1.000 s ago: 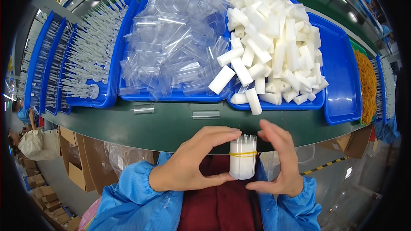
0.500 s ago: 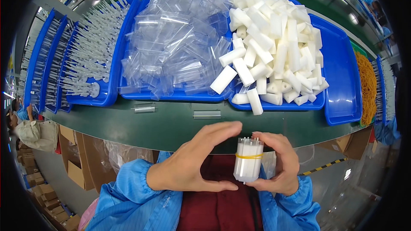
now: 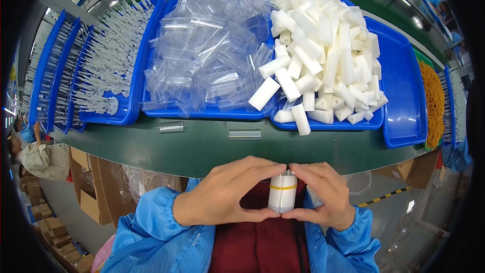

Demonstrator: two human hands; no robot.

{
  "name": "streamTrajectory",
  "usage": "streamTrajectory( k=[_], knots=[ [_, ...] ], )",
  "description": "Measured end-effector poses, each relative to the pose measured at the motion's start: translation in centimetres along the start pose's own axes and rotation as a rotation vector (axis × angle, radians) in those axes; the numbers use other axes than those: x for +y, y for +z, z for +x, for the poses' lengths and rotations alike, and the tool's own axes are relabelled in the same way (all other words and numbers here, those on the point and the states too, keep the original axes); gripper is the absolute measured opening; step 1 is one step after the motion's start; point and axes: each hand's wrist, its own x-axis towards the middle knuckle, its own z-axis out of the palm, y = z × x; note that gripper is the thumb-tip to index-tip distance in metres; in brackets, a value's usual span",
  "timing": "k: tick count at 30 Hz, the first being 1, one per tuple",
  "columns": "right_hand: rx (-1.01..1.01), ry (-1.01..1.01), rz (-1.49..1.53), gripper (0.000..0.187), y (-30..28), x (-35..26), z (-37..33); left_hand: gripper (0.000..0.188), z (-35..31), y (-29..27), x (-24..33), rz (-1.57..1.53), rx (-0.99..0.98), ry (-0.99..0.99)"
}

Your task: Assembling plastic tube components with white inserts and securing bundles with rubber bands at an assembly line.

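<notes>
Since a second ago both hands have closed in tighter, fingertips now meeting over the top of the small upright bundle of white foam sticks bound by a yellow rubber band (image 3: 282, 198). Left hand (image 3: 230, 192) and right hand (image 3: 322, 194) cup it from either side, gripping it upright at chest height, below the dark green tabletop (image 3: 202, 146) edge; likely squaring the ends. Two loose clear plastic tubes (image 3: 244, 134) lie on the tabletop. Beyond: blue tray of white foam sticks (image 3: 323, 55), blue tray of clear plastic bags (image 3: 207, 55).
</notes>
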Motion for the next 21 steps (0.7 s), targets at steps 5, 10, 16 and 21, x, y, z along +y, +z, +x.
streamTrajectory(
  k=[5, 10, 16, 21],
  knots=[
    [0.091, -0.01, 0.1, 0.08, 0.2, -0.1, 0.0, 0.091, 0.6, -0.1, 0.4, -0.106, 0.039, 0.006],
    [0.062, -0.004, 0.111, 0.082, 0.2, -0.4, 0.1, 0.079, 0.0, 0.2, 0.0, -0.012, 0.056, 0.08],
    [0.083, 0.07, 0.253, 0.084, 0.8, 0.4, -0.3, 0.078, 0.4, 0.1, 0.1, 0.057, 0.043, 0.091],
    [0.035, 0.302, 0.549, 0.08, -0.5, -0.7, 0.2, 0.079, 1.4, 0.7, -0.3, 0.283, -0.053, 0.345]
  ],
)
